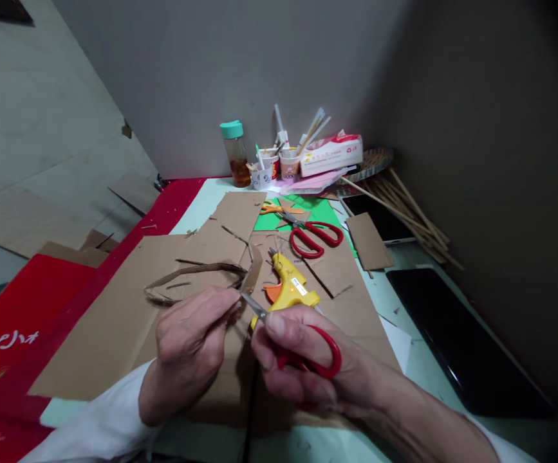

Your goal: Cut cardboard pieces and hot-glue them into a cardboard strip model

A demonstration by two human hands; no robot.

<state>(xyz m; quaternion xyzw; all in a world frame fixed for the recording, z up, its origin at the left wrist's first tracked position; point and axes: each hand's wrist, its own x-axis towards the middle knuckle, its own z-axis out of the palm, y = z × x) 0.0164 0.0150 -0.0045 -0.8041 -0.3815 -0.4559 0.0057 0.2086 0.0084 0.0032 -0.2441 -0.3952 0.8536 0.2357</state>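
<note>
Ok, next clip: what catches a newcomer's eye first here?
Front and centre, the right hand works red-handled scissors against a thin brown cardboard strip pinched by the left hand. Just behind lie a yellow glue gun and a second pair of red scissors on the flat brown cardboard sheet.

matt brown cardboard sheet (114, 321); scissors (307, 354) glossy red plastic handles, metal blades.
</note>
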